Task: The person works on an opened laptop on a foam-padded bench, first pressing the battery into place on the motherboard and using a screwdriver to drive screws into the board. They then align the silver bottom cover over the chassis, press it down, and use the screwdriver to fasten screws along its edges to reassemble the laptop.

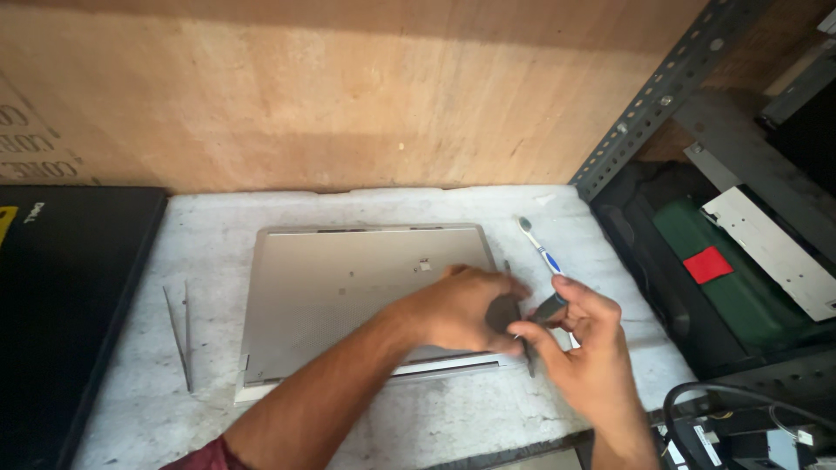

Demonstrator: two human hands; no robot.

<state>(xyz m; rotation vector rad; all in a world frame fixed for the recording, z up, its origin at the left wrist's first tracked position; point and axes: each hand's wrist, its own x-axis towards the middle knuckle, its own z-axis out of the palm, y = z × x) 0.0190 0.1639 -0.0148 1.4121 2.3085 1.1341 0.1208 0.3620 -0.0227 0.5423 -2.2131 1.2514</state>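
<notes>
Right hand [585, 348] has its grip closed on a dark tool [547, 308] at the near right corner of the laptop [348, 287]; left hand [466, 306] presses flat there, grip open. Tweezers [181, 331] lie left on the counter [418, 418], toothbrush [540, 247] far right

The bench top [409, 418] is a pale, scuffed grey slab pushed up against a plywood wall. A silver laptop [348, 287] lies flat on it, closed, right under the fingers. A blue and white toothbrush [540, 248] lies just beyond the fingertips, tweezers [180, 335] lie well off to the fingers' left, and a black laptop [61, 313] sits past those.
</notes>
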